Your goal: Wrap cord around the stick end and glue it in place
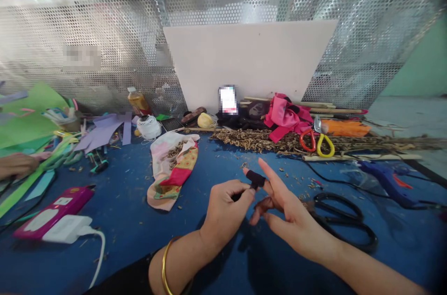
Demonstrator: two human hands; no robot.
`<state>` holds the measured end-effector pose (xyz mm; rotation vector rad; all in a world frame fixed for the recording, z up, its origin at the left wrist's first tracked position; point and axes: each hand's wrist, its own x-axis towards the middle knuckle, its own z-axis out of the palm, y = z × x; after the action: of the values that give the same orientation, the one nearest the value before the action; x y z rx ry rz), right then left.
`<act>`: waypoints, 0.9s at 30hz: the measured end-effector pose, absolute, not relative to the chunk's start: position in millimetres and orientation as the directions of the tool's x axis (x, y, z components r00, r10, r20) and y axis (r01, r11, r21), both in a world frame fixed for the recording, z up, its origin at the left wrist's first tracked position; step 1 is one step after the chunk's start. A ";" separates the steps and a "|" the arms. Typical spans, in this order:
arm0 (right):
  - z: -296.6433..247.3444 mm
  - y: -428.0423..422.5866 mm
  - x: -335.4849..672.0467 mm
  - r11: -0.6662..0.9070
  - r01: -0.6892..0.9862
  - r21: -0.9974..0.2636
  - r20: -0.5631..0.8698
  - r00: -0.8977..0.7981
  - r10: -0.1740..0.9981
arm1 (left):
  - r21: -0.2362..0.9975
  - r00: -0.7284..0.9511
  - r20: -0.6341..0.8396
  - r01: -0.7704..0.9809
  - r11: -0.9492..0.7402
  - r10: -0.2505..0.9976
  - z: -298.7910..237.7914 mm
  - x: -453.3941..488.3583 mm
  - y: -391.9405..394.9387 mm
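A strip of black cloth (pixel 255 177) is wrapped round one finger of my right hand (pixel 289 211). That hand is held over the blue table with its index finger stretched out and the others spread. From the left, my left hand (pixel 226 211) pinches the strip close to the wrapped finger; the strip's end is partly hidden in its fingers. Beyond my left hand lies a patterned fabric piece (pixel 178 171) with dried bits on it. Black-handled scissors (pixel 370 237) rest beside my right wrist, their blades hidden behind it.
Dried plant stalks (pixel 251 141) stretch across the back, near pink cloth (pixel 288 118) and scissors with red and yellow handles (pixel 325 147). A blue glue gun (pixel 387 183) lies right. A magenta power strip (pixel 59 209) with a charger lies left, near another person's hand (pixel 17 165).
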<state>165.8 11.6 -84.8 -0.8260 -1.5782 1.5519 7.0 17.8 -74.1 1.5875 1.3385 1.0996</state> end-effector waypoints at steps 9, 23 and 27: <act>-89.8 13.8 170.1 0.306 0.164 -0.938 0.189 -0.498 0.847 | 0.976 0.174 -0.204 -0.043 0.215 0.963 -72.5 8.4 20.2; -87.5 14.7 169.6 0.121 0.020 -0.992 0.094 -0.513 0.853 | 0.969 0.157 -0.085 0.245 0.044 0.984 -80.4 7.8 20.6; -93.4 18.1 172.3 0.465 0.385 -0.797 0.197 -0.562 0.803 | 0.951 0.149 0.032 0.301 -0.076 0.988 -77.1 7.5 18.3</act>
<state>172.3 18.1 -93.4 -0.9839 -2.1520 0.9683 7.5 18.3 -77.1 1.5396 1.2946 0.9782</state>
